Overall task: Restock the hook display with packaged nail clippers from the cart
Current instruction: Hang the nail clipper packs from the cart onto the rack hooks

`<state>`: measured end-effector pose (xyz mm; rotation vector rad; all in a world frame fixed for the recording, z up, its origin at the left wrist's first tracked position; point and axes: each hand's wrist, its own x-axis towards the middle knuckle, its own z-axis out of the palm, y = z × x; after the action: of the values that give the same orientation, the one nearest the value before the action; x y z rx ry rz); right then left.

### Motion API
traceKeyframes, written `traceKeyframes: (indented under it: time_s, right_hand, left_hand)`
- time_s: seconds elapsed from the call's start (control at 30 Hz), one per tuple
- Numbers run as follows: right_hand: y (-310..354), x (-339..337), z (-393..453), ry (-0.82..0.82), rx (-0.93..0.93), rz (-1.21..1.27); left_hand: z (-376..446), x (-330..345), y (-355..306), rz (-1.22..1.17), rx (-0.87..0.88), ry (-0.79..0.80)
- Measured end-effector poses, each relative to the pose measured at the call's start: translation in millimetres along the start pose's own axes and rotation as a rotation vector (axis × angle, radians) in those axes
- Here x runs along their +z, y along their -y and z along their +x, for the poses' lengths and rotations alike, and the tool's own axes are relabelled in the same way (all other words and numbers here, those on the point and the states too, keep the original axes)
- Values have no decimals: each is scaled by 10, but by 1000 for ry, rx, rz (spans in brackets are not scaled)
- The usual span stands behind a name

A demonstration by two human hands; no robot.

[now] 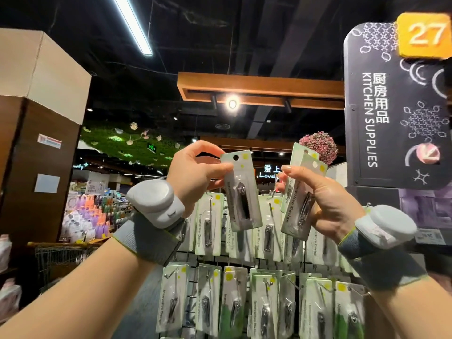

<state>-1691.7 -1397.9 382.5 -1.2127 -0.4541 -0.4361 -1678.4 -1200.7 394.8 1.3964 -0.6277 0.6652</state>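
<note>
Left hand [193,172] raised, fingers [220,167] pinching; right hand [325,199] likewise.

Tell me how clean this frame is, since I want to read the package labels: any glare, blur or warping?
Head view: wide-angle warping bends the aisle sign; the ceiling strip light and spotlight blow out; the left hand package is slightly soft, with sheen on its plastic; hanging packages blur, print barely legible.

— What carries the stock?
— A hook rack [195,267], just below both grips.
— And on it?
— Clipper packs [209,226] in two rows, hanging close together, some overlapping.
</note>
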Motion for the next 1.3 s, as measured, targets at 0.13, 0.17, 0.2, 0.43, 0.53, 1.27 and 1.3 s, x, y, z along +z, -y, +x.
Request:
traceKeyframes:
  time_s: [0.13, 0.17, 0.2, 0.43, 0.53, 1.27, 1.3]
  right_hand:
    - [20, -113, -35, 5, 9, 3]
    - [25, -151, -48, 1, 15, 5]
    - [28, -190, -65, -8, 23, 10]
    - [2, -356, -105, 3, 61, 59]
    - [37, -454, -117, -24, 68, 108]
    - [197, -1019, -55, -200, -47, 107]
    - [198, -1027, -45, -208, -50, 102]
  left_hand:
    - [-80, 64, 44, 101, 82, 42]
    - [-96, 85, 64, 130, 100, 43]
    - [-111, 107, 91, 160, 111, 44]
    - [-161, 185, 240, 231, 74, 140]
    - [-169, 252, 278, 228, 77, 128]
    - [-74, 672, 360, 273, 111, 212]
    - [-80, 705, 346, 265, 115, 227]
